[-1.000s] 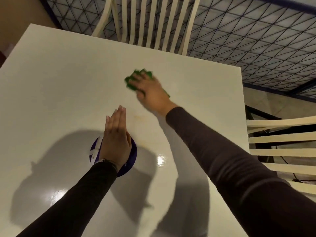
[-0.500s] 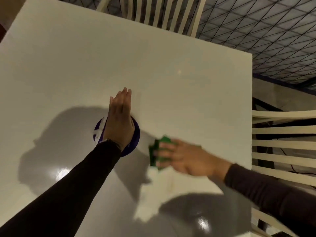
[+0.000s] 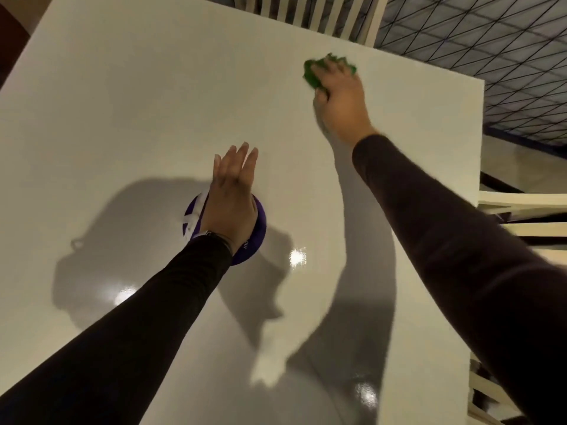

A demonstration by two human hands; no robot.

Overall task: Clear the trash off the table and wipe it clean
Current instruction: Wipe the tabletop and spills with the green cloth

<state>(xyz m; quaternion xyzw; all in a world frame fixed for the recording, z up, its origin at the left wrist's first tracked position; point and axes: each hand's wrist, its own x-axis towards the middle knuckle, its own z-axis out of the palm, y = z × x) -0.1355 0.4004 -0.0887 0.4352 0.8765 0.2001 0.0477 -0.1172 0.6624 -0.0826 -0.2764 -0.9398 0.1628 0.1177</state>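
A glossy white table [image 3: 129,96] fills most of the view. My right hand [image 3: 340,101] presses a crumpled green cloth [image 3: 314,73] flat on the table near its far right corner. My left hand [image 3: 231,194] rests near the table's middle, fingers straight and together, palm lying on a round purple object [image 3: 257,233] with white markings. That purple thing is mostly hidden under the hand and wrist.
A cream slatted chair [image 3: 319,13] stands behind the far edge. Another cream chair [image 3: 521,216] sits at the right side. The table's right edge [image 3: 478,167] drops to a floor with a dark grid-patterned rug [image 3: 491,50].
My right hand swept the green cloth from the near middle of the table out to the far right corner. The left hand has stayed on the purple object.
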